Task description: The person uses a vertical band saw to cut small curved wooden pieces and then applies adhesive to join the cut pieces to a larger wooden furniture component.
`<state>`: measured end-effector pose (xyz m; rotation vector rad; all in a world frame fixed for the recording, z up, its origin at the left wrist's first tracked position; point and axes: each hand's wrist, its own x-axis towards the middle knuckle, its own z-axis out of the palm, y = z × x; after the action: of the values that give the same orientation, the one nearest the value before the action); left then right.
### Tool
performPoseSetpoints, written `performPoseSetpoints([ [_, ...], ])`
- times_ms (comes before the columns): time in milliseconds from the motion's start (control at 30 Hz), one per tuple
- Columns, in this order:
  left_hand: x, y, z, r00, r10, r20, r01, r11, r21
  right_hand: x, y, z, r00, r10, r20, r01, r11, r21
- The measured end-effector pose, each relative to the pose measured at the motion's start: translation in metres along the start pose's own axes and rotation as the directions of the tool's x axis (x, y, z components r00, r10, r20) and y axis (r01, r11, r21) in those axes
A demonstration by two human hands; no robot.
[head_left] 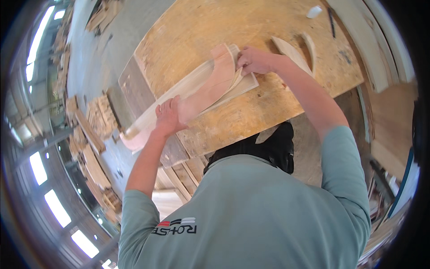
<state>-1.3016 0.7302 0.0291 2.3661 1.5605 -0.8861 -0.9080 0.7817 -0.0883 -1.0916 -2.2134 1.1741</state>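
A long, curved, pinkish flat wooden piece [210, 87] lies over a pale wooden board [192, 80], which rests aslant on the worktable. My left hand [168, 117] is laid flat on the curved piece near its middle, fingers stretched out. At the far right end, my right hand [256, 60] has its fingers pinched together beside the curved piece's edge. A slim, pale curved sliver [238, 79] shows just below those fingers; whether they grip it or some small tool is hidden.
Two curved wooden offcuts [291, 53] lie right of my right hand. Farther off are a small white bottle [314, 11] and a dark pen-like stick [331, 22] on the worn worktable [188, 27]. Lumber stacks [101, 114] stand on the floor at left; large panels [371, 40] stand right.
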Motion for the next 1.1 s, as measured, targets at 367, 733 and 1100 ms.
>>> performPoseSetpoints([
  [367, -0.030, -0.057, 0.055, 0.981, -0.191, -0.019, 0.185, 0.967, -0.174, -0.002, 0.007, 0.005, 1.000, -0.005, 0.028, 0.001, 0.986, 0.167],
  [733, -0.047, -0.070, 0.061, 0.962, -0.269, -0.042, 0.259, 0.952, -0.165, 0.000, 0.014, 0.012, 0.999, -0.045, 0.018, 0.038, 0.960, 0.278],
  [1100, -0.051, -0.068, 0.054, 0.955, -0.298, -0.001, 0.291, 0.933, -0.214, 0.003, 0.008, 0.000, 0.997, -0.027, 0.077, 0.011, 0.981, 0.193],
])
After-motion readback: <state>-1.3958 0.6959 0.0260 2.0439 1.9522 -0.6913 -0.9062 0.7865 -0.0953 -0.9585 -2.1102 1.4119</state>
